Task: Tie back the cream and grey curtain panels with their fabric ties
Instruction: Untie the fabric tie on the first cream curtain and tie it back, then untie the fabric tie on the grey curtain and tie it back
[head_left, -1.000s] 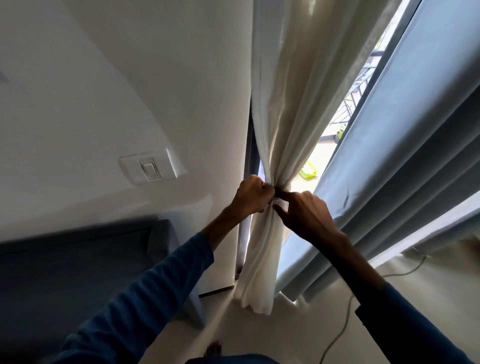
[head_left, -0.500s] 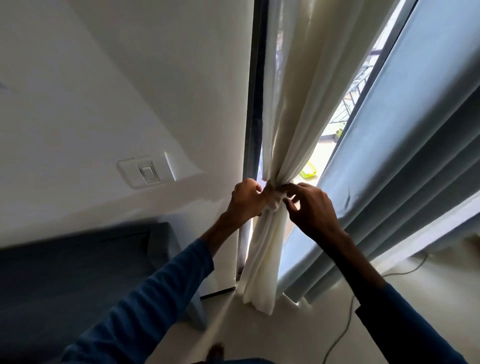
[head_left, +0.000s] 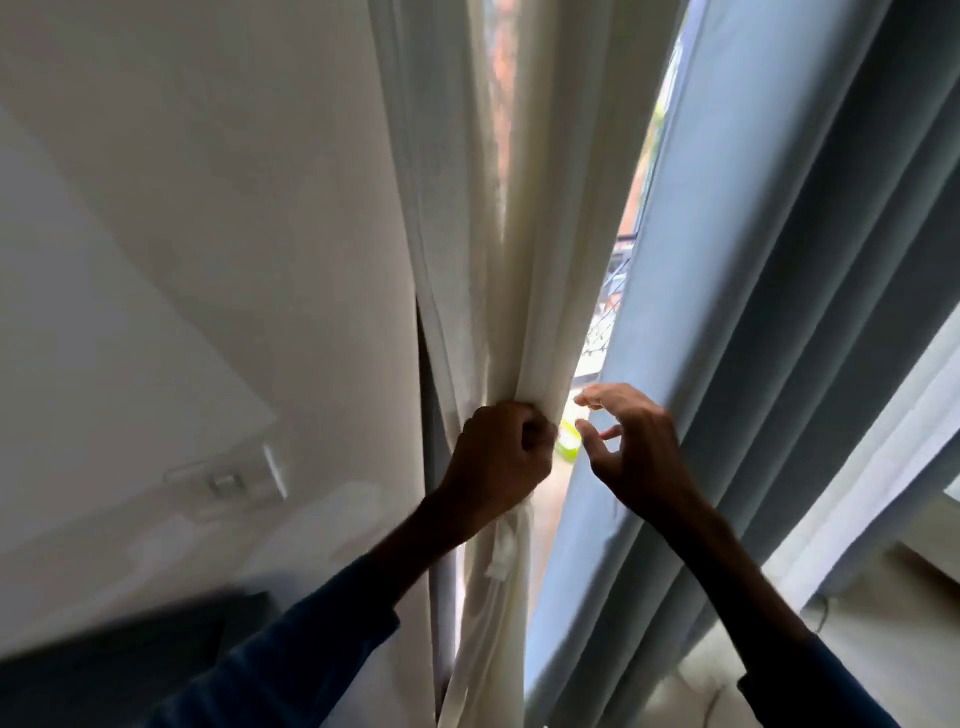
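The cream curtain panel (head_left: 519, 249) hangs gathered into a narrow bunch in the middle of the view. My left hand (head_left: 501, 457) grips the bunch in a fist at its waist. A short cream fabric tie end (head_left: 504, 556) dangles just below that fist. My right hand (head_left: 634, 447) hovers a little to the right, fingers spread and loosely bent, holding nothing and not touching the cream cloth. The grey curtain panel (head_left: 769, 322) hangs loose in long folds at the right, right behind my right hand.
A white wall (head_left: 197, 234) fills the left side, with a light switch (head_left: 228, 480) low on it. A dark sofa (head_left: 130, 670) sits at the bottom left. Bright window light shows through the gap (head_left: 608, 322) between the panels. A thin cable (head_left: 711, 696) lies on the floor at the bottom right.
My right hand has let go of the cream bunch and moved slightly right, fingers spread. My left hand keeps its grip. The view has moved closer and tilted upward.
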